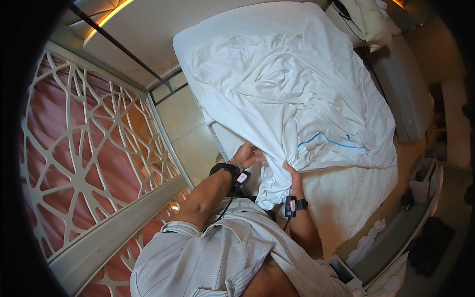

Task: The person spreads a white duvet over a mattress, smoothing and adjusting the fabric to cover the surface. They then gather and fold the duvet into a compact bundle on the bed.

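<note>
A white bed sheet [277, 94] with a blue line on it lies rumpled over the bed, and one corner of it is drawn toward my body. On that gathered part my right hand [295, 180] is closed, the cloth bunched beside its thumb. My left hand [248, 154] is just left of the drawn-up cloth, at the sheet's near left edge. Its fingers are apart and slightly bent, with nothing seen between them; the tips come close to the fabric. Black devices with straps sit on both wrists.
The pale mattress [346, 198] shows under the sheet at the near right. To the left stands a white lattice screen [76, 163] before pink curtains, with tiled floor [190, 148] between it and the bed. Pillows [368, 24] are piled at the far right. Open drawers [423, 173] stand at the right.
</note>
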Demonstrator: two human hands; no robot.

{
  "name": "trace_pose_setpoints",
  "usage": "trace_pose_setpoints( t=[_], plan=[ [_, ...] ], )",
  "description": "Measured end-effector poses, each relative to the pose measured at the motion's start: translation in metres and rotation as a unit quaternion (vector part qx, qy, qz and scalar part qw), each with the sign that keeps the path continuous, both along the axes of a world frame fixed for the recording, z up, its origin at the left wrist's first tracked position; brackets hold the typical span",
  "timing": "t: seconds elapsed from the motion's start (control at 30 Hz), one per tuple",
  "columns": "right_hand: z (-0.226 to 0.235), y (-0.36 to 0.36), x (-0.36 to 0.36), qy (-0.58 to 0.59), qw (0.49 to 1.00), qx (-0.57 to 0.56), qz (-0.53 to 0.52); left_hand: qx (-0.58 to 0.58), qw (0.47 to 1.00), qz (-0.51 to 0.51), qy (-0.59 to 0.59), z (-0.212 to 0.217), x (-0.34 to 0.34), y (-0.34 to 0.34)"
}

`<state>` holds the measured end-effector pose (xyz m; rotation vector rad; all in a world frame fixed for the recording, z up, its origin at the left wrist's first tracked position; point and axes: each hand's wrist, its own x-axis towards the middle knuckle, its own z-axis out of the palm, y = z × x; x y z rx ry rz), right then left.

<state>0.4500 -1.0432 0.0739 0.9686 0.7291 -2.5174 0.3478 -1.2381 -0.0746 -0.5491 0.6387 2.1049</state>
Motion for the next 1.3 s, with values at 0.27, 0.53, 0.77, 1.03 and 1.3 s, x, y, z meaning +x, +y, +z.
trace_pose_setpoints(
  t=[0.27,0.53,0.77,1.03,1.3],
  plan=[
    [0.004,0.008,0.014,-0.007,1.000,-0.031,0.004,-0.046,0.993,0.109,-0.004,0.011,-0.004,0.014],
    [-0.001,0.017,-0.005,0.089,0.994,0.027,-0.050,-0.208,0.976,0.028,-0.051,0.030,0.024,-0.059],
    [-0.028,0.007,-0.017,0.077,0.989,-0.093,-0.085,-0.149,0.982,0.092,0.065,0.083,0.029,-0.073],
    [-0.001,-0.026,-0.015,0.055,0.996,-0.029,-0.062,-0.127,0.974,0.144,0.122,0.118,0.034,-0.089],
    [-0.012,-0.012,-0.014,0.105,0.990,0.095,-0.004,-0.151,0.967,0.133,0.158,0.113,0.034,-0.086]
  ],
)
